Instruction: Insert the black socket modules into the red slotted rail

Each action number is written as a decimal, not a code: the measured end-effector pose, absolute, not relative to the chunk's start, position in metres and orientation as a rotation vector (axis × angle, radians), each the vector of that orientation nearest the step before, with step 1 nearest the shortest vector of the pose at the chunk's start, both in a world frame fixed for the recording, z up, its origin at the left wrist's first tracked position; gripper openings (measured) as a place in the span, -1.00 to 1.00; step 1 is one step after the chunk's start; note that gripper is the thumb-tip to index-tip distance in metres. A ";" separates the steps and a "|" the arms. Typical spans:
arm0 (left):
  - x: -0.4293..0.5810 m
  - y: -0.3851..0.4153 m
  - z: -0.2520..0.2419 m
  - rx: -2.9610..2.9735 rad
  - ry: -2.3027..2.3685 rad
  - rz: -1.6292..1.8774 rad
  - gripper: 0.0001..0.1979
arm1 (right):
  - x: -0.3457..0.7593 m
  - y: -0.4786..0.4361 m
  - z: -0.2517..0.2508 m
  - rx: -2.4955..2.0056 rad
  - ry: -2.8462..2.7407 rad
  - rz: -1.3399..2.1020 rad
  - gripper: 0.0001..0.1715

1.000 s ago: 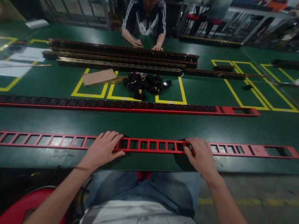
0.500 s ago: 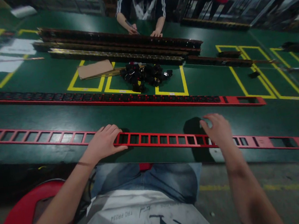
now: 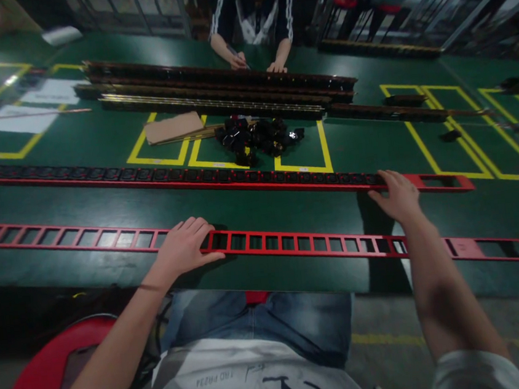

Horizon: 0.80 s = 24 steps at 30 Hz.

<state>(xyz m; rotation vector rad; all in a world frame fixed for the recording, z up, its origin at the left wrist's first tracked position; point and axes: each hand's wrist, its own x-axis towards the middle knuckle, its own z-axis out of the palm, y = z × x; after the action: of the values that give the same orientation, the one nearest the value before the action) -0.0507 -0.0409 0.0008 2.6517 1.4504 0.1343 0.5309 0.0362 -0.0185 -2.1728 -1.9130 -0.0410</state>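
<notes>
My left hand [image 3: 187, 245] grips the near red slotted strip [image 3: 247, 243], a long flat frame with a row of rectangular openings. Its fingers lie over the far edge and the thumb along the near edge. My right hand [image 3: 399, 195] reaches across this strip to the far red strip [image 3: 211, 176], whose openings hold a row of black square sockets. Fingers and thumb straddle that strip close to the last sockets at its right end. My right forearm passes above the near strip and covers part of it.
Beyond the strips lie a heap of black parts [image 3: 253, 138], a cardboard piece [image 3: 173, 128] and long dark metal profiles [image 3: 210, 76]. Across the green table [image 3: 289, 213] a person holds a pen. White papers [image 3: 24, 118] are at left; a red stool [image 3: 55, 370] stands lower left.
My right hand has moved forward and right, from above the near strip to the far strip's right end, and has closed round it. My left hand stays on the near strip.
</notes>
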 end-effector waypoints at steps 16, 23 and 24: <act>-0.137 0.107 0.009 2.527 1.831 0.017 -0.40 | 0.549 0.064 -0.005 -2.292 -2.166 -0.053 -0.30; -0.158 0.141 0.007 2.534 1.674 -0.192 -0.38 | 0.565 0.073 -0.001 -2.169 -2.244 0.028 -0.33; -0.159 0.139 0.008 2.548 1.663 -0.194 -0.37 | 0.565 0.069 -0.002 -2.142 -2.241 0.023 -0.33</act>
<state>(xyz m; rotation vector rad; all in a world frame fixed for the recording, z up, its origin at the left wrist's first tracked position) -0.1593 0.1390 0.0080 2.5476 1.6627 -0.1944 0.5654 0.0687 -0.0022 -2.1416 -2.2414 0.0226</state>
